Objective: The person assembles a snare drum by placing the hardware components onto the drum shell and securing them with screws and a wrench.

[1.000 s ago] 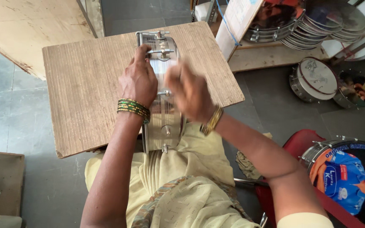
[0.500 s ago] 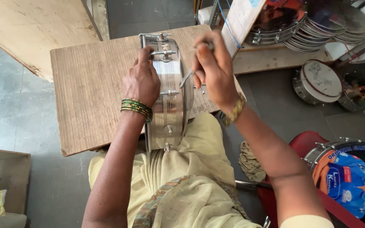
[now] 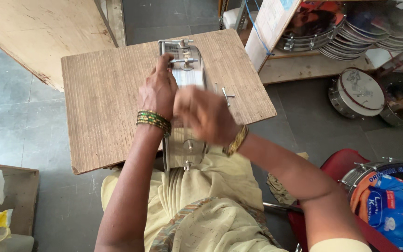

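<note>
A shiny metal drum shell (image 3: 188,74) with tuning lugs stands on edge on a wooden board (image 3: 103,102) across my lap. My left hand (image 3: 158,91), with green and gold bangles at the wrist, grips the shell's left rim near its far end. My right hand (image 3: 205,115), wearing a gold bangle, is blurred by motion and lies over the middle of the shell. Whether its fingers hold anything is unclear. A small T-shaped metal key (image 3: 227,94) lies on the board just right of the shell, apart from both hands.
A stack of drum hoops and heads (image 3: 350,32) fills a low shelf at the back right. A small white-headed drum (image 3: 355,93) sits on the floor, and a blue-printed drum (image 3: 388,200) rests on a red seat at my right. A plywood sheet (image 3: 33,32) lies at the far left.
My right hand has dropped from the shell's far end to its middle. The T-shaped key it held up half a second ago now lies on the board. The left hand keeps its grip.
</note>
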